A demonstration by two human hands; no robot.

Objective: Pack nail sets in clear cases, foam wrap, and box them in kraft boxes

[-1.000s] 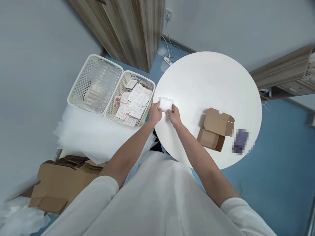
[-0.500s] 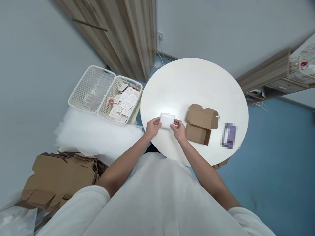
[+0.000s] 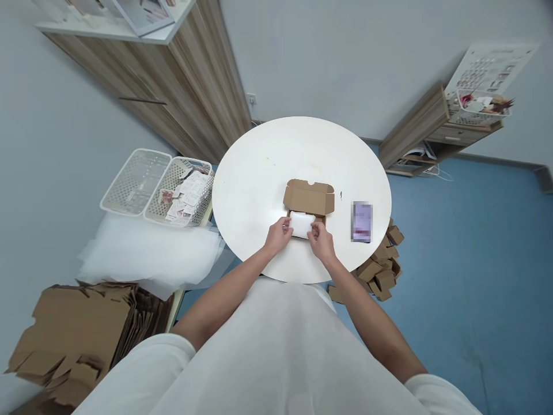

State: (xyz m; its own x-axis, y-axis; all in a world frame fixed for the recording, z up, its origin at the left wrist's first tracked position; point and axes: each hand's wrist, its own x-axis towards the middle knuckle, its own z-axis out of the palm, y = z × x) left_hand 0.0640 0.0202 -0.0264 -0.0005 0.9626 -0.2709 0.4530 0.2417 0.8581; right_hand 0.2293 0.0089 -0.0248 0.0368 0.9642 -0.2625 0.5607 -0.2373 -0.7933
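Note:
A small packet wrapped in white foam sheet (image 3: 301, 225) is held between my two hands, over the tray of an open cardboard box (image 3: 309, 197). My left hand (image 3: 279, 235) grips the packet's left edge, fingers closed. On the right edge, the fingers of my right hand (image 3: 322, 241) are closed on it too. The box's lid stands folded back, away from me. Whether the packet touches the box floor I cannot tell. What lies inside the wrapping is hidden.
A blurred purple phone-like object (image 3: 362, 222) lies right on the round white table (image 3: 302, 150). To the left are a basket of cards (image 3: 184, 193), a basket of clear plastic (image 3: 136, 181), white foam sheets (image 3: 149, 248) and flattened cardboard (image 3: 78, 323). Small boxes (image 3: 380, 268) pile on the floor.
Both hands have carried the wrapped packet from the bare tabletop to over the open box. My head view has shifted to the right, so the table appears further left.

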